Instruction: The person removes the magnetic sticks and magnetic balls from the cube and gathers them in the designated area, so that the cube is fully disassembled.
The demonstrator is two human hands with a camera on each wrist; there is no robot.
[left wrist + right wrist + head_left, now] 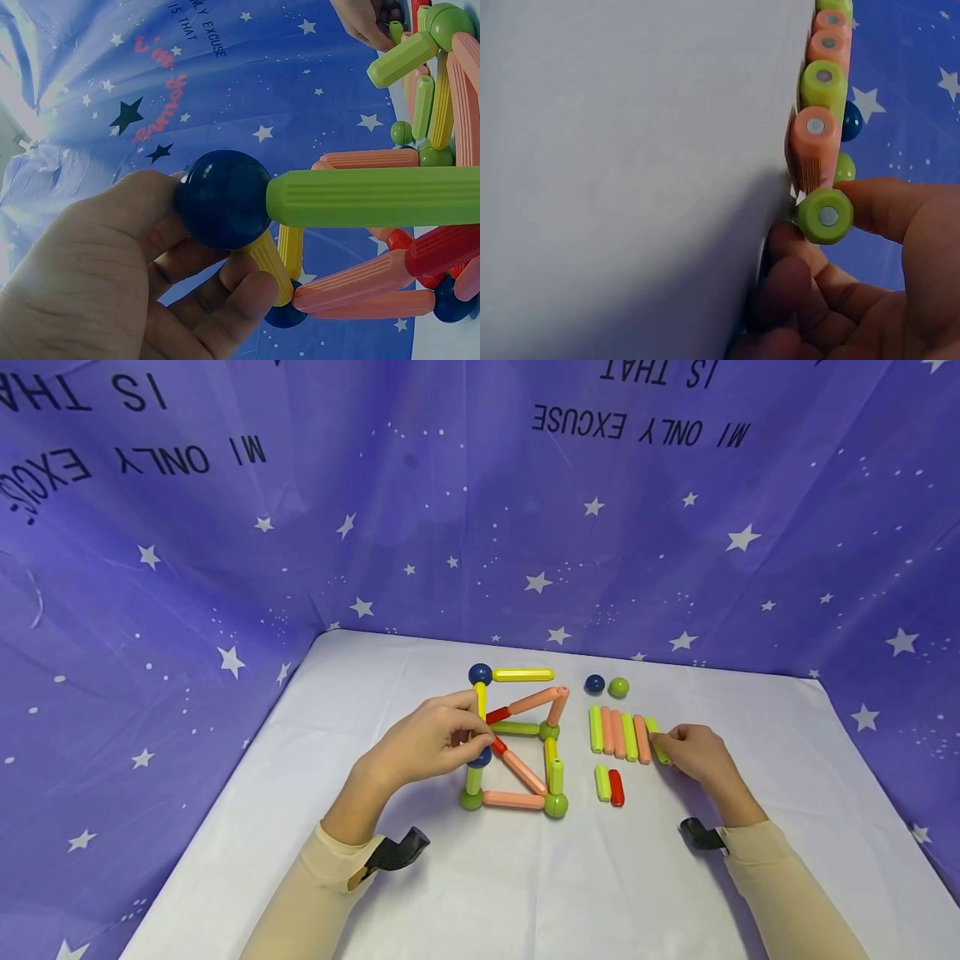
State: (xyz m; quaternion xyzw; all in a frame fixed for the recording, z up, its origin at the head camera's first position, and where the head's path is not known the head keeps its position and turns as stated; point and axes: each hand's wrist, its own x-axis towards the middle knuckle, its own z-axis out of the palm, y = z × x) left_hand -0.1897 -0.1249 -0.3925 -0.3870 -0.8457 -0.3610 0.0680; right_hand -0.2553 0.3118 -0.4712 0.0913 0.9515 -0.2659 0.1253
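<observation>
My left hand (429, 737) is at the near left of a frame built from magnetic rods and balls. Its thumb and fingers pinch a dark blue ball (225, 199), which joins a thick green rod (375, 196) and a yellow rod (271, 262). In the head view that hand partly covers the ball. At the right end of a row of loose rods, my right hand (699, 752) pinches a light green rod (826, 216) between thumb and fingers. A pink rod (815, 135) lies right beside it.
Several green and pink rods (618, 733) lie side by side between the frame and my right hand. Nearer me are a short green rod (603, 783) and a red rod (617, 787). Behind the row sit a blue ball (595, 683) and a green ball (618, 687). A starry curtain (465, 527) surrounds the white table (480, 893).
</observation>
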